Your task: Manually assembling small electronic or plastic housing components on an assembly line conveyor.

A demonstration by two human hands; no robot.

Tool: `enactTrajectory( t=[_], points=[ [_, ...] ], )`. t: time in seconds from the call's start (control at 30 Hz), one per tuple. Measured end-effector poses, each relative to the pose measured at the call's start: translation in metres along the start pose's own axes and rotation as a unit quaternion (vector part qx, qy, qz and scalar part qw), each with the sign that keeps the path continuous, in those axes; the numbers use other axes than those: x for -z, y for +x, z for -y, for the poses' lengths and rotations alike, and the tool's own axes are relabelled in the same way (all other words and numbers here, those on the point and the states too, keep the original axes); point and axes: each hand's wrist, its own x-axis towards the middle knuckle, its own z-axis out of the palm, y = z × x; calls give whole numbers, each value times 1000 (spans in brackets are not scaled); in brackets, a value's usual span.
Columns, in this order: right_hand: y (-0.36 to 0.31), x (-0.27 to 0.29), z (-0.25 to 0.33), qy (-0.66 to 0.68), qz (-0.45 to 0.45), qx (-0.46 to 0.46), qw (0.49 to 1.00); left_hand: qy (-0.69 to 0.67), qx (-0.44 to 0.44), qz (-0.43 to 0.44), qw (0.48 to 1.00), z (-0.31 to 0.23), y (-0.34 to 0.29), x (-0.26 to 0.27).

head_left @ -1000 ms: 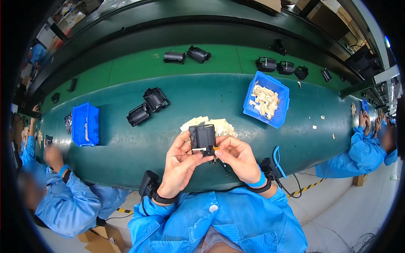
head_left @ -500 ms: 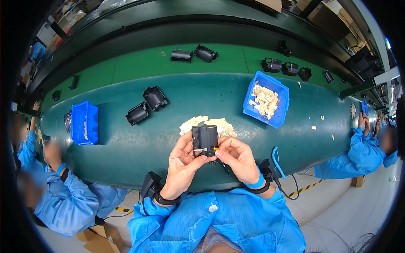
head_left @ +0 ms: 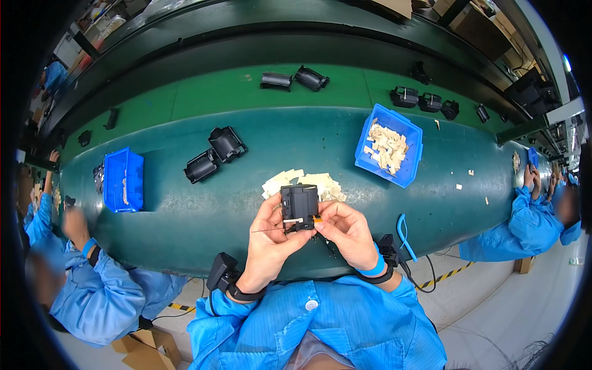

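Note:
Between my hands, above the table, is a black plastic housing with a curved body. My left hand grips its left side and lower edge, fingers behind and thumb at the bottom. My right hand pinches the lower right corner, where a small orange piece shows beside the thumb. A short whitish strip lies across the housing's lower left. From that side a thin dark wire sticks out past my left fingers. Just beyond the housing lies a pile of cream-coloured flat pieces, partly hidden by it.
A blue bin of cream pieces stands right; another blue bin stands left. Two black housings lie left of centre. More black housings sit on the green belt. Co-workers in blue sit at both sides. A blue cord hangs nearby.
The housings on the green belt have shifted slightly to the right. The housing in my hands has tilted a little; both hands keep their hold in nearly the same place.

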Motion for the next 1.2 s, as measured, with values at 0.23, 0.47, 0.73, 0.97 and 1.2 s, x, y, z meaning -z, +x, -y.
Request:
enactTrajectory(
  t=[0.23, 0.47, 0.73, 0.97, 1.2],
  points=[
    [-1, 2, -2, -5, -10, -7, 1000, 11, -6, -3, 1000, 2, 0, -1],
    [2, -1, 0, -7, 2, 26, 1000, 8, -6, -14, 1000, 5, 2, 0],
    [1, -2, -4, -1, 7, 30, 1000, -5, -3, -29, 1000, 8, 3, 0],
    [-3, 2, -4, -12, 4, 10, 1000, -14, 6, -25, 1000, 10, 2, -2],
    [-2, 10, -1, -31, 3, 13, 999, -18, 21, -15, 1000, 11, 8, -3]
  ],
)
